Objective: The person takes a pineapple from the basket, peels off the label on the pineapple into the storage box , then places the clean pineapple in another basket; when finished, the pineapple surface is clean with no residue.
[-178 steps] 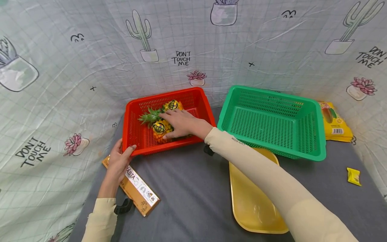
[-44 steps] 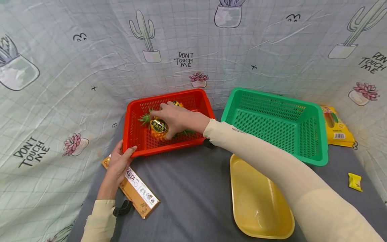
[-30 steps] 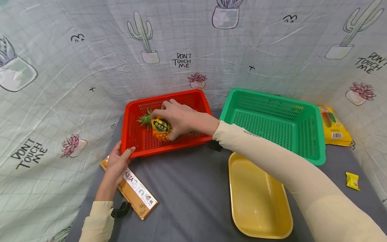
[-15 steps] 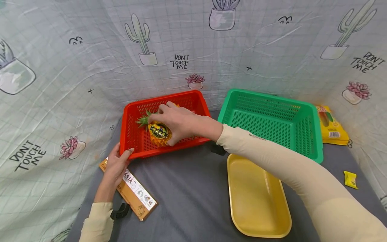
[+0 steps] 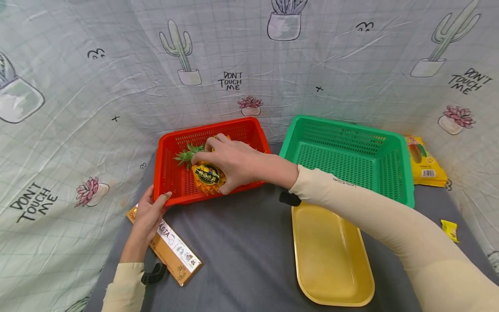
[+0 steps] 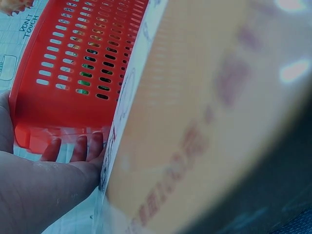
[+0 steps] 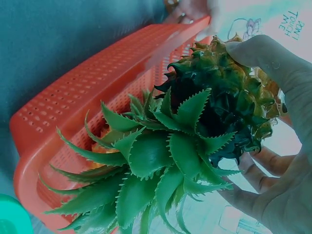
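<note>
My right hand point(image 5: 238, 162) grips a pineapple point(image 5: 206, 177) with a black-and-gold label, fingers and thumb spread round its body. The right wrist view shows this pineapple point(image 7: 234, 97) raised to rim height, its spiky green crown point(image 7: 146, 156) pointing over the red basket point(image 7: 73, 107). A second pineapple lies behind in the red basket point(image 5: 171, 200), mostly covered by my right hand; green leaves point(image 5: 189, 154) show at its left. My left hand point(image 5: 148, 214) holds the basket's front left corner, thumb over the rim and fingers underneath, as the left wrist view also shows.
A pasta box point(image 5: 171, 251) lies beside my left wrist. To the right stand a green basket point(image 5: 343, 160) and, nearer, a yellow tray point(image 5: 331, 255) under my right forearm. A yellow packet point(image 5: 426, 162) and a small yellow wrapper point(image 5: 449, 229) lie far right.
My right hand, earlier spread over the pineapples, has closed round the front one and brought it up and towards me. My left hand keeps its hold on the basket corner.
</note>
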Demonstrator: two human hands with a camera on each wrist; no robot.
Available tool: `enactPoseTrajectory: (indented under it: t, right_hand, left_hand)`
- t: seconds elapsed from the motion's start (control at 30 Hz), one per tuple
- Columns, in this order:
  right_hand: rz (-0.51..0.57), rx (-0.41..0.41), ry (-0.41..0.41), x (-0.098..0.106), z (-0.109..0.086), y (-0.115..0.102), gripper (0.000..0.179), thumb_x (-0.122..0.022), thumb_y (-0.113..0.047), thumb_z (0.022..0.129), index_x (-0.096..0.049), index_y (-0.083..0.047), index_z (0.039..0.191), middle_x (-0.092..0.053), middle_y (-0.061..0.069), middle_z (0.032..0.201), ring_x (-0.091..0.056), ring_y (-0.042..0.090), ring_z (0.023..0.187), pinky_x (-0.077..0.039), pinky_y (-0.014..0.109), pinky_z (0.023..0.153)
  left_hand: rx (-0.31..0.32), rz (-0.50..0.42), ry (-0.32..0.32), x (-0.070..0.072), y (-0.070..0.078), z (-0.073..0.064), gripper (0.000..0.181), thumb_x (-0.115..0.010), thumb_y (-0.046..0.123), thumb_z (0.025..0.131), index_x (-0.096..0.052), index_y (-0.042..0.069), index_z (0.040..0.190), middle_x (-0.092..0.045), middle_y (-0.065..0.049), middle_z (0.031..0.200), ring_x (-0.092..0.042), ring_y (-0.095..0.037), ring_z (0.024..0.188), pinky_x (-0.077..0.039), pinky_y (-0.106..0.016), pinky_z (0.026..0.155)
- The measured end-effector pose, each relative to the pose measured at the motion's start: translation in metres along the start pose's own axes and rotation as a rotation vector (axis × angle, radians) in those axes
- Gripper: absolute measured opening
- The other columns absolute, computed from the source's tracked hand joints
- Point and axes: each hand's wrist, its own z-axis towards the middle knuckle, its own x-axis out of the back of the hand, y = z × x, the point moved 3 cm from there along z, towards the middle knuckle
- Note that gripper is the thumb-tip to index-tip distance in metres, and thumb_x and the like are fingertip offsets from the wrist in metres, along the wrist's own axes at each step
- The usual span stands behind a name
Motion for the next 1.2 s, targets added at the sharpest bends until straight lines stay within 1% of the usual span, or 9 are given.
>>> enactPoseTrajectory:
  t: [0.27, 0.5, 0.67, 0.9, 1.03, 1.2]
  right_hand:
    - [0.037, 0.034, 0.011, 0.001, -0.011, -0.011, 0.082, -0.091, -0.041, 0.075, -0.057, -0.028, 0.147, -0.053, 0.004, 0.126, -0.044, 0.019, 0.117, -0.054, 0.030, 0.075]
    - [-0.018, 0.060, -0.003, -0.001, -0.021, -0.022, 0.081, -0.090, -0.047, 0.076, -0.056, -0.030, 0.147, -0.053, 0.001, 0.123, -0.045, 0.017, 0.114, -0.051, 0.026, 0.078]
    - [-0.032, 0.067, -0.005, -0.005, -0.028, -0.028, 0.080, -0.090, -0.048, 0.075, -0.056, -0.031, 0.145, -0.052, 0.001, 0.123, -0.046, 0.017, 0.115, -0.051, 0.027, 0.079]
    - [-0.032, 0.086, -0.024, -0.017, -0.037, -0.035, 0.077, -0.089, -0.047, 0.076, -0.057, -0.032, 0.145, -0.052, -0.001, 0.118, -0.045, 0.016, 0.108, -0.049, 0.028, 0.078]
    - [-0.021, 0.096, -0.048, -0.023, -0.042, -0.039, 0.078, -0.089, -0.047, 0.076, -0.057, -0.031, 0.146, -0.052, 0.000, 0.118, -0.045, 0.017, 0.109, -0.049, 0.028, 0.077]
    - [-0.027, 0.083, -0.076, -0.030, -0.045, -0.041, 0.081, -0.091, -0.046, 0.075, -0.057, -0.031, 0.147, -0.052, 0.000, 0.121, -0.044, 0.017, 0.111, -0.051, 0.029, 0.077]
  left_hand:
    - [0.013, 0.014, 0.003, 0.000, 0.000, -0.001, 0.061, -0.068, 0.016, 0.106, -0.037, 0.013, 0.159, -0.042, -0.016, 0.154, -0.056, -0.024, 0.123, -0.054, -0.023, 0.095]
    - [0.004, -0.003, 0.002, 0.000, -0.001, -0.001, 0.060, -0.068, 0.015, 0.106, -0.038, 0.012, 0.158, -0.043, -0.014, 0.151, -0.057, -0.023, 0.121, -0.055, -0.025, 0.095]
    - [0.008, -0.009, 0.001, 0.000, -0.001, -0.001, 0.059, -0.069, 0.015, 0.105, -0.039, 0.012, 0.157, -0.045, -0.012, 0.148, -0.058, -0.023, 0.120, -0.055, -0.025, 0.094]
    - [0.045, 0.000, 0.022, 0.002, -0.002, -0.006, 0.061, -0.068, 0.016, 0.106, -0.037, 0.014, 0.159, -0.042, -0.014, 0.153, -0.057, -0.024, 0.122, -0.055, -0.025, 0.095]
    - [0.072, 0.008, 0.034, 0.002, -0.002, -0.008, 0.062, -0.067, 0.016, 0.106, -0.037, 0.015, 0.160, -0.041, -0.013, 0.156, -0.055, -0.025, 0.125, -0.055, -0.024, 0.095]
    - [0.052, 0.004, 0.010, 0.000, 0.004, -0.004, 0.060, -0.068, 0.018, 0.106, -0.038, 0.014, 0.158, -0.042, -0.013, 0.154, -0.054, -0.024, 0.123, -0.054, -0.023, 0.095]
